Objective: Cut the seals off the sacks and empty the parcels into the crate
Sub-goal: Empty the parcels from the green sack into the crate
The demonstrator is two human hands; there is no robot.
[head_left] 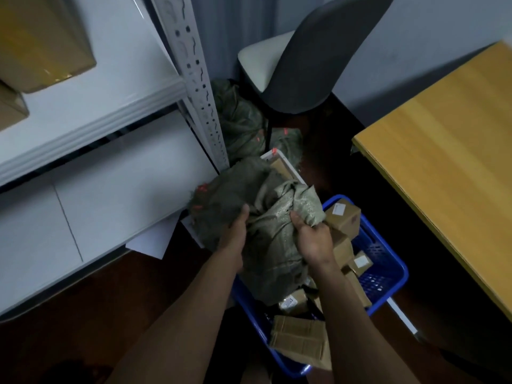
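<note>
Both hands are gripping a green woven sack (266, 225) in the middle of the frame. The left hand (235, 231) is closing its fingers on the left side of the sack. The right hand (313, 239) is pinching a bunch of the sack cloth on the right side, with the fingers curled tight. The sack is hanging over the blue crate (388, 261) at the lower middle of the frame, and its bottom end is dipping into the crate.

Brown cardboard parcels (343, 217) are lying in the crate, some beside the right hand and some lower down, near the bottom of the frame. A small white tray (288, 164) is sitting just behind the sack, and part of it is hiding under the cloth. More green sacks (241, 120) are lying on the floor above it, under a dark grey chair (313, 59) at the top middle.

A white metal shelf (91, 106) is filling the left side of the frame, with a cardboard box (41, 40) sitting on it at the upper left. A wooden desk (448, 167) is showing on the right side
</note>
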